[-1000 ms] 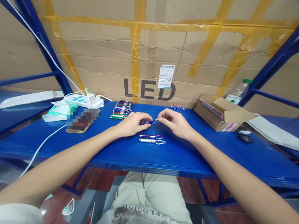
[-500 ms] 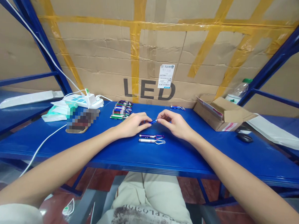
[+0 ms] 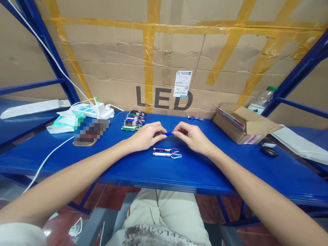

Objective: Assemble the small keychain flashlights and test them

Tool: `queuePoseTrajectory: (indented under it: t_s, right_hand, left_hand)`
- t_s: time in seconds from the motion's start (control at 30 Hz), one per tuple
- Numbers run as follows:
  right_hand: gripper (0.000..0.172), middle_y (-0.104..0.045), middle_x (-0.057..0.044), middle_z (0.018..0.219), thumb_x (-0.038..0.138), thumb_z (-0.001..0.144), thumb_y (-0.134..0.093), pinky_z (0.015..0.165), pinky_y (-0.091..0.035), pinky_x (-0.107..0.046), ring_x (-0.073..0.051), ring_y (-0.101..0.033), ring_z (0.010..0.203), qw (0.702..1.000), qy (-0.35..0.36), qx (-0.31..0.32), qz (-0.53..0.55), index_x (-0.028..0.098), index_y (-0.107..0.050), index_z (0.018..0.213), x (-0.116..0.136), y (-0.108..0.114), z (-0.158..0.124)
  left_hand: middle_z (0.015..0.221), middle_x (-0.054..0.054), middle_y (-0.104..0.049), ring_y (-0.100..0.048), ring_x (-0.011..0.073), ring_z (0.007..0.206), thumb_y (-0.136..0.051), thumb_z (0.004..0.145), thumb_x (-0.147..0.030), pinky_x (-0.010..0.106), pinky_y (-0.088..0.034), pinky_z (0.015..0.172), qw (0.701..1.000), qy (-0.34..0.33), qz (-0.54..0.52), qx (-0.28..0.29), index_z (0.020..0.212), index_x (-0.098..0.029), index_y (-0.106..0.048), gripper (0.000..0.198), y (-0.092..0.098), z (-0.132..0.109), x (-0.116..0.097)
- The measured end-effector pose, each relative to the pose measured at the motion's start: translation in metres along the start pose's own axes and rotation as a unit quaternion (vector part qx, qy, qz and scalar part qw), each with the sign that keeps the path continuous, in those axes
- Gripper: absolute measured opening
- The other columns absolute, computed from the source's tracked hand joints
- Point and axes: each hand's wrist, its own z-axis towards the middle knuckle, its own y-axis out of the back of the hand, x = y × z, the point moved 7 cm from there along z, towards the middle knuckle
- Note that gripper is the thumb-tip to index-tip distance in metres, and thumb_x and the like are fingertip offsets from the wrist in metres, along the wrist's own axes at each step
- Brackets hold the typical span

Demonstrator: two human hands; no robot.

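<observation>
Between my two hands is a slim blue keychain flashlight point(image 3: 169, 133), held a little above the blue table. My left hand point(image 3: 148, 136) pinches one end of it, and my right hand point(image 3: 190, 134) grips the other end between thumb and fingertips. Fingers cover both of its ends. Just nearer to me lie a purple-blue keychain flashlight point(image 3: 162, 149) and a silver keychain flashlight point(image 3: 162, 155), side by side with carabiner clips to the right. Beyond my left hand, several flashlights in mixed colours point(image 3: 133, 120) lie in a stacked row.
One more flashlight point(image 3: 193, 118) lies near the cardboard wall. An open cardboard box point(image 3: 242, 123), a black mouse point(image 3: 268, 151) and a plastic bottle point(image 3: 264, 99) are on the right. A phone-like object point(image 3: 90, 134), blurred out, and a white power strip point(image 3: 98, 111) are on the left.
The blue flashlight has turned from a slant to nearly level, and more of its body shows between my fingers. Both hands stay in almost the same place.
</observation>
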Motion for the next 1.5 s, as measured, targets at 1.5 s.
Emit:
queuePoseTrajectory:
  t_s: [1.5]
  right_hand:
    - [0.021,-0.081,-0.005,0.093,0.042,0.095,-0.072,0.079,-0.052,-0.037,-0.022,-0.070,0.084,0.998,-0.035,-0.007,0.057,0.021,-0.074,0.095,-0.007,-0.005,0.004]
  left_hand:
    - [0.115,0.010,-0.074,-0.063,0.0273,0.107,-0.054,0.114,-0.044,0.042,-0.044,0.097,0.992,-0.026,0.122,-0.010,0.125,-0.021,-0.078,0.035,0.002,-0.001,-0.003]
